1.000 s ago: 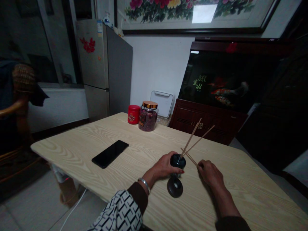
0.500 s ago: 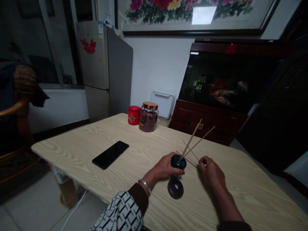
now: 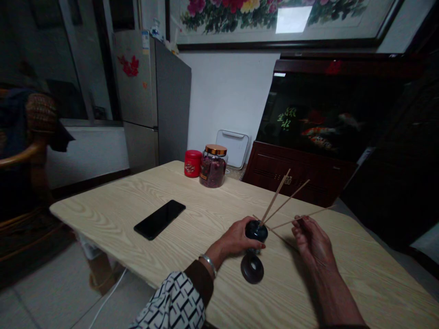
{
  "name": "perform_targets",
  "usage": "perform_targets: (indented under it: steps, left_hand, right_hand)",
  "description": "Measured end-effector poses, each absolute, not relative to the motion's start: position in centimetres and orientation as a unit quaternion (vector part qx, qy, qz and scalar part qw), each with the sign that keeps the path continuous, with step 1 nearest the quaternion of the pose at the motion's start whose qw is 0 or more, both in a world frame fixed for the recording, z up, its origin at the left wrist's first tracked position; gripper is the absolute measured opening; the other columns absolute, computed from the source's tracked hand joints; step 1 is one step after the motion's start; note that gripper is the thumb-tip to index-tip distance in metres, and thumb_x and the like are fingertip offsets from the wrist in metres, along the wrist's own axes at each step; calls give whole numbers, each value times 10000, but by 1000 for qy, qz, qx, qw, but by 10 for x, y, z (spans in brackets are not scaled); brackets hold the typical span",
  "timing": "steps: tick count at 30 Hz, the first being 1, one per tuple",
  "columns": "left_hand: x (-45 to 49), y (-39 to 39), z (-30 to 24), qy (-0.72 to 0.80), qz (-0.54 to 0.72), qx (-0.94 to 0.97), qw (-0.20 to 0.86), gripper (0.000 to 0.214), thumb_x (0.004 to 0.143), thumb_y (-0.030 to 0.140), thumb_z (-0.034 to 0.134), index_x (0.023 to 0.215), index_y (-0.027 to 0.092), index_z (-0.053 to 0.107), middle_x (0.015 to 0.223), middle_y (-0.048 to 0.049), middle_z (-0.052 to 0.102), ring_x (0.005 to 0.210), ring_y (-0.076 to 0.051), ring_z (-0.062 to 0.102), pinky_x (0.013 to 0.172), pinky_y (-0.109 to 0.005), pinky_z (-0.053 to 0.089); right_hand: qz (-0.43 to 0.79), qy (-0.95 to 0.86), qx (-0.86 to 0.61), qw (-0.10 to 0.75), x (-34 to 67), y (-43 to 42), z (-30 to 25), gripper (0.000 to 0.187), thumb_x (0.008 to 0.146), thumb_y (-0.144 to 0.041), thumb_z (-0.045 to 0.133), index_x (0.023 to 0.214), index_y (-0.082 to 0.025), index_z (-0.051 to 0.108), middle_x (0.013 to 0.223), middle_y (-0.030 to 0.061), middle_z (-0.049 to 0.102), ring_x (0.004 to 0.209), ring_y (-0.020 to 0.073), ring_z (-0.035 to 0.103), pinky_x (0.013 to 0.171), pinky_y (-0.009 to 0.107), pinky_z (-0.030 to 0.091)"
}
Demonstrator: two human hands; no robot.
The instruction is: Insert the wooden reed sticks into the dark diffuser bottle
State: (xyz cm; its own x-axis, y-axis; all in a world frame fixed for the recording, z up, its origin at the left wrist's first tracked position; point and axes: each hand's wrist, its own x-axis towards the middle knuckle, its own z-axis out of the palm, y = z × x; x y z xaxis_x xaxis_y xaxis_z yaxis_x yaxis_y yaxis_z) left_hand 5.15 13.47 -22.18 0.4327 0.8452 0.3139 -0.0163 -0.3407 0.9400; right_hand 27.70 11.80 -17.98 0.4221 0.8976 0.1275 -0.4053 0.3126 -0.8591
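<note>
Left hand (image 3: pixel 237 235) wraps bottle (image 3: pixel 257 232) on table (image 3: pixel 206 205). Sticks (image 3: pixel 277 195) already in bottle; held stick (image 3: pixel 284 223), pinched in right hand (image 3: pixel 314 242) right of bottle, and spare stick (image 3: pixel 281 239) lying beside bottle seemingly left to insert. Ring (image 3: pixel 252 269) in front of bottle.

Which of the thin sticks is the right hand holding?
The nearly level stick, pinched in the right hand; the others rise from the dark bottle or slope down beside it.
</note>
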Motion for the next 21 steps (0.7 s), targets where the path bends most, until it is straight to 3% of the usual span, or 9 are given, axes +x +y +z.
perform_targets:
  steps: [21]
  left_hand:
    - [51, 137, -224, 307, 438, 691, 487, 693, 527, 342, 861, 1139, 173, 584, 979, -53, 634, 886, -189, 568, 751, -281, 451]
  right_hand:
    - [279, -441, -354, 776, 237, 100, -160, 227, 735, -296, 752, 832, -163, 596, 836, 30, 669, 705, 124, 649, 557, 199, 559]
